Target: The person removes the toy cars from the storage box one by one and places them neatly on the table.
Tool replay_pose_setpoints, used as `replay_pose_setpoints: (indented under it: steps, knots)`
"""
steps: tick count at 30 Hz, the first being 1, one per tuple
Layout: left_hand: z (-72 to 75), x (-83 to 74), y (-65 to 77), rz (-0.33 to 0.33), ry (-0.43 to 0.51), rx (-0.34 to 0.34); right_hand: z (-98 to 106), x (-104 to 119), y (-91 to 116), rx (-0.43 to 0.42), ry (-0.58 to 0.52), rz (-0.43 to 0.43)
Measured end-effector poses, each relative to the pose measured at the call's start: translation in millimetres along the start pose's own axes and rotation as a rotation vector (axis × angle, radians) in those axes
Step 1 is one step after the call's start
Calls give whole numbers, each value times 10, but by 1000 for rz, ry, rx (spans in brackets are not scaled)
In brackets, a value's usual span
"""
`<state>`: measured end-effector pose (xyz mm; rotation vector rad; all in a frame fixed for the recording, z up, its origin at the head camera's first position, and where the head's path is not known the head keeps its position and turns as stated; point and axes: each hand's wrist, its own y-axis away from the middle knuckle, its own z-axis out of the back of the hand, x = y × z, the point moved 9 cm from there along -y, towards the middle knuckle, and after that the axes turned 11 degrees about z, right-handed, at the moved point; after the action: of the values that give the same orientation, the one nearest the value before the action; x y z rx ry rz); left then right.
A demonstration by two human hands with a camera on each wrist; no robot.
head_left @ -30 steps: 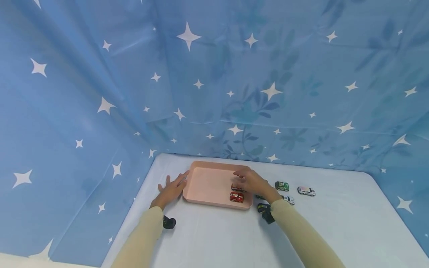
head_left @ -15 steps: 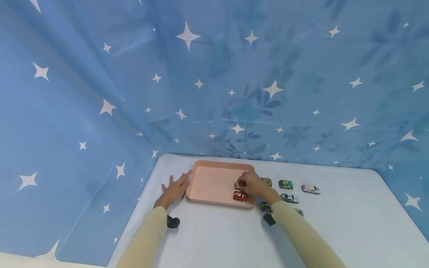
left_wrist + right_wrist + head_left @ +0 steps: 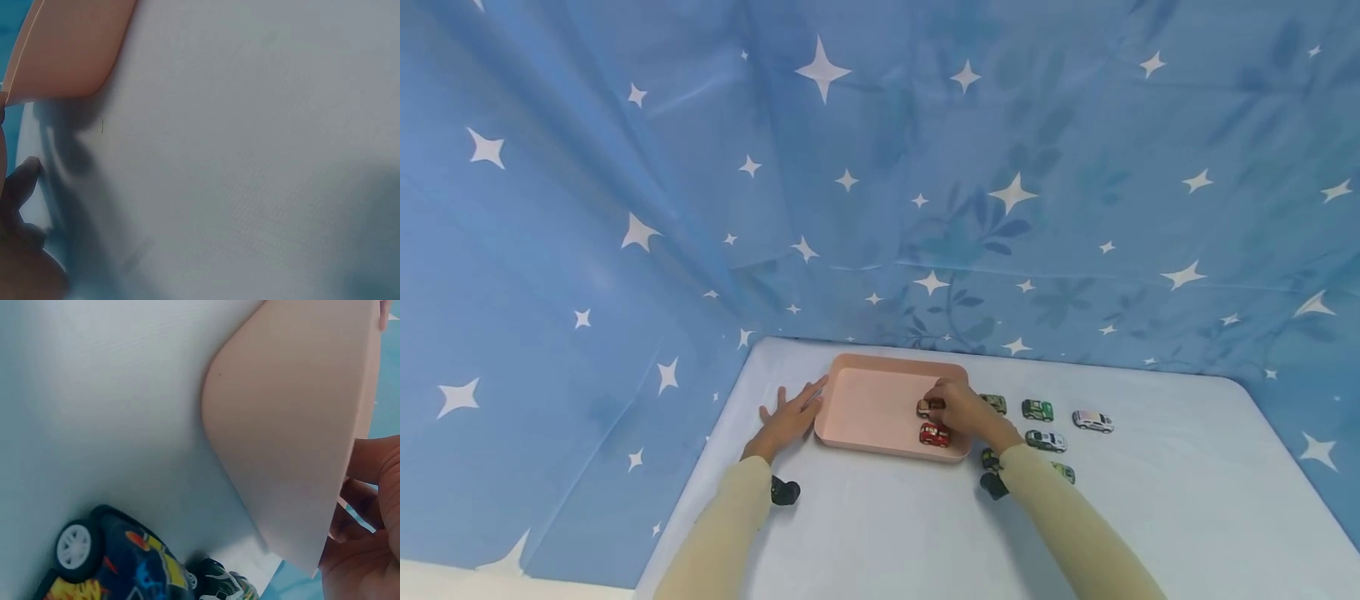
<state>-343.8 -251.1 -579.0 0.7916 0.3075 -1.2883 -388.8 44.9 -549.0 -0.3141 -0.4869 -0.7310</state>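
Observation:
My left hand [image 3: 786, 425] lies with spread fingers beside the pink tray [image 3: 865, 408], fingertips touching its left edge. Over the tray's right side, my right hand [image 3: 964, 408] pinches an orange-brown toy car [image 3: 922, 407], partly covered by the fingers. A red toy car [image 3: 935, 434] sits in the tray just in front of it. In the right wrist view the tray's outer wall [image 3: 287, 412] hides the fingertips and the pinched car. The left wrist view catches only part of the left hand [image 3: 25, 244] near the tray's corner [image 3: 75, 56].
Right of the tray stand several toy cars: a camouflage one [image 3: 994, 403], a green one [image 3: 1037, 409], a silver one [image 3: 1047, 441], a white one [image 3: 1093, 421], a yellow-green one [image 3: 1064, 472] and a dark flame-patterned one [image 3: 137, 556]. A starry blue curtain [image 3: 880, 208] borders the white table.
The right hand came down over the orange-brown car, took it between its fingers and nudged it slightly away from the red car. The left hand stays at the tray's left edge.

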Motion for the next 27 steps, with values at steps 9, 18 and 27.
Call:
replay_pose_setpoints:
  steps: [9, 18, 27]
  knots:
    - [2, -26, 23, 1, -2, -2, 33, 20, -15, 3, -15, 11]
    - [2, -24, 29, -10, 2, 7, 128, 76, -1, -20, -30, 70]
    - [2, -14, 4, 5, -6, 21, 322, 119, 39, -70, -14, 97]
